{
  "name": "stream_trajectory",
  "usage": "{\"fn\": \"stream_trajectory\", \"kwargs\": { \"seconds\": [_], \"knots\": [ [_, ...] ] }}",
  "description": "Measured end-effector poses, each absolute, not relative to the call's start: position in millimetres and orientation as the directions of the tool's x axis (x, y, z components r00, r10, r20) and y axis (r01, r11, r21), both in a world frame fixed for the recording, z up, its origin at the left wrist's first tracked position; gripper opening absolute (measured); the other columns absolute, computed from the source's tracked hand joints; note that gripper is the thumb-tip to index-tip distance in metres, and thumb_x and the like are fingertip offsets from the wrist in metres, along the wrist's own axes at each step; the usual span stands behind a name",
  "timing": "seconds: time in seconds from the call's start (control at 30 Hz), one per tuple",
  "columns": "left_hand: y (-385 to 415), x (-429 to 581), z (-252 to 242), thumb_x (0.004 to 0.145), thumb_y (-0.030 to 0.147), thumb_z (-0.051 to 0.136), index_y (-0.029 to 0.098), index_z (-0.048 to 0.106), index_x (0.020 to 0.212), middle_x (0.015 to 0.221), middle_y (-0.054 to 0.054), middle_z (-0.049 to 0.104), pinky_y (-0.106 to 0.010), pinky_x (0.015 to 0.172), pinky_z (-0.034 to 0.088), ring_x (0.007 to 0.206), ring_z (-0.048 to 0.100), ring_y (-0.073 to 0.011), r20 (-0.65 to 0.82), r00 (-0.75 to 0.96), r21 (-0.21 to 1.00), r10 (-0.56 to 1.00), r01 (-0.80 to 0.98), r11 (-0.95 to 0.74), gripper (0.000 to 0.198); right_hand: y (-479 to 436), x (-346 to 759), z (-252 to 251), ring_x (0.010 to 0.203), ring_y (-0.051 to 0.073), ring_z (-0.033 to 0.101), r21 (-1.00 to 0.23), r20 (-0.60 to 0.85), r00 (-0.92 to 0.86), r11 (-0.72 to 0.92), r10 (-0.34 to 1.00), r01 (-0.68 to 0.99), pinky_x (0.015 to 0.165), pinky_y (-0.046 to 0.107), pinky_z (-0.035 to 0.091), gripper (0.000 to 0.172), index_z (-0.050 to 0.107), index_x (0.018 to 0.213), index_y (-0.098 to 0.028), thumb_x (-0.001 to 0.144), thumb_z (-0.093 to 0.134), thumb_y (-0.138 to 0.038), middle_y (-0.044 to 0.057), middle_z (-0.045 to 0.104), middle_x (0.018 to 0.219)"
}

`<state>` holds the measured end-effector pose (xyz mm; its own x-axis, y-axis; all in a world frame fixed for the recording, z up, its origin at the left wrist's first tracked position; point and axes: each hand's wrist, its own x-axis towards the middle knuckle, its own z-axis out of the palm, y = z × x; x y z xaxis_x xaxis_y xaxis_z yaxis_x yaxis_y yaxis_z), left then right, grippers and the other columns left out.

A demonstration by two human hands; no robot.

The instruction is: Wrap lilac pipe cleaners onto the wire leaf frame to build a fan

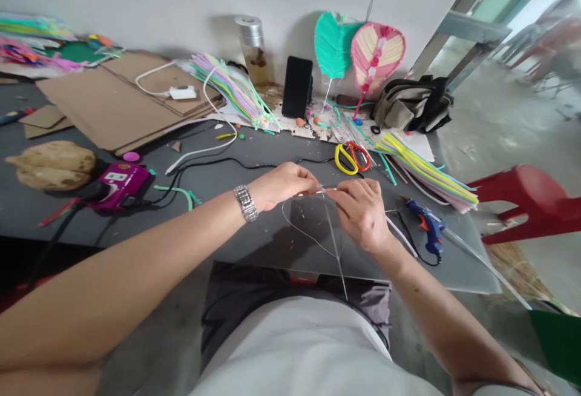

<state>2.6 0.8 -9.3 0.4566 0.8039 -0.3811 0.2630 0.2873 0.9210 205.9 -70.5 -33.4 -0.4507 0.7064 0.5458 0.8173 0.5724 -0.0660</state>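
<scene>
Both my hands meet above a grey board [290, 250] at the table's front. My left hand [284, 185] and my right hand [361, 214] pinch the top of a thin, clear loop frame [299, 226], and a straight clear rod [334, 238] runs down from it. A pale pink strip [327, 191] shows between my fingertips, partly hidden by them. To the right of my right hand lies a blue hot glue gun [424, 226]. Yellow-and-red scissors [351, 158] and a bundle of coloured strips [426, 172] lie beyond it.
Cardboard sheets [113, 102] cover the table's back left. A purple device [120, 184] with black cords sits at the left. A black phone [296, 87], a teal fan shape [333, 45], and a pink fan shape [376, 54] stand against the wall. A red stool [521, 202] stands at the right.
</scene>
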Motion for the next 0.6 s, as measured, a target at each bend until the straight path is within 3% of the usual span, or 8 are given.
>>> {"fn": "stream_trajectory", "kwargs": {
  "seconds": [0.13, 0.3, 0.4, 0.47, 0.53, 0.6],
  "knots": [
    [4, -2, -4, 0.071, 0.03, 0.075, 0.017, 0.069, 0.063, 0.058, 0.002, 0.057, -0.027, 0.058, 0.034, 0.057, 0.046, -0.0106, -0.334, 0.506, 0.941, 0.796, 0.228, 0.25, 0.016, -66, 212, -14, 0.089, 0.02, 0.064, -0.136, 0.586, -0.396, 0.567, 0.707, 0.812, 0.089, 0.038, 0.038, 0.012, 0.072, 0.098, -0.021, 0.098, 0.061, -0.023, 0.005, 0.075, 0.099],
    [6, -3, 13, 0.073, 0.035, 0.073, 0.018, 0.068, 0.069, 0.064, 0.002, 0.06, -0.026, 0.058, 0.033, 0.06, 0.046, -0.0105, -0.231, 0.52, 0.945, 0.823, 0.321, 0.062, 0.018, -54, 216, 27, 0.099, 0.025, 0.065, -0.291, 0.599, -0.297, 0.547, 0.744, 0.785, 0.086, 0.039, 0.043, 0.007, 0.069, 0.096, -0.022, 0.091, 0.067, -0.025, 0.007, 0.072, 0.101],
    [1, -2, 26, 0.076, 0.037, 0.071, 0.018, 0.068, 0.073, 0.063, 0.003, 0.057, -0.026, 0.055, 0.03, 0.057, 0.043, -0.0099, -0.193, 0.517, 0.922, 0.834, 0.386, -0.026, 0.02, -56, 217, 47, 0.092, 0.023, 0.064, -0.41, 0.57, -0.267, 0.55, 0.777, 0.727, 0.082, 0.037, 0.047, 0.004, 0.067, 0.09, -0.021, 0.089, 0.066, -0.024, 0.006, 0.07, 0.093],
    [-1, -3, 32, 0.078, 0.036, 0.07, 0.018, 0.067, 0.073, 0.063, 0.003, 0.056, -0.026, 0.054, 0.03, 0.057, 0.042, -0.0097, -0.176, 0.518, 0.911, 0.837, 0.409, -0.062, 0.02, -70, 221, 51, 0.08, 0.02, 0.061, -0.45, 0.567, -0.196, 0.5, 0.8, 0.74, 0.075, 0.034, 0.046, 0.01, 0.065, 0.081, -0.021, 0.09, 0.066, -0.027, 0.005, 0.067, 0.083],
    [-1, -6, 32, 0.08, 0.036, 0.069, 0.018, 0.067, 0.075, 0.065, 0.003, 0.057, -0.026, 0.054, 0.031, 0.057, 0.043, -0.0098, -0.16, 0.515, 0.903, 0.842, 0.42, -0.086, 0.019, -91, 229, 41, 0.067, 0.017, 0.054, -0.518, 0.469, -0.1, 0.366, 0.877, 0.774, 0.065, 0.031, 0.042, 0.02, 0.064, 0.074, -0.021, 0.09, 0.067, -0.033, 0.002, 0.062, 0.071],
    [2, -11, 28, 0.081, 0.037, 0.068, 0.018, 0.069, 0.077, 0.067, 0.002, 0.058, -0.026, 0.055, 0.031, 0.058, 0.045, -0.01, -0.153, 0.513, 0.901, 0.845, 0.423, -0.094, 0.019, -114, 240, 19, 0.057, 0.014, 0.048, -0.652, 0.18, -0.026, 0.139, 0.983, 0.746, 0.057, 0.028, 0.036, 0.026, 0.068, 0.075, -0.02, 0.086, 0.072, -0.043, -0.002, 0.055, 0.06]
  ]
}}
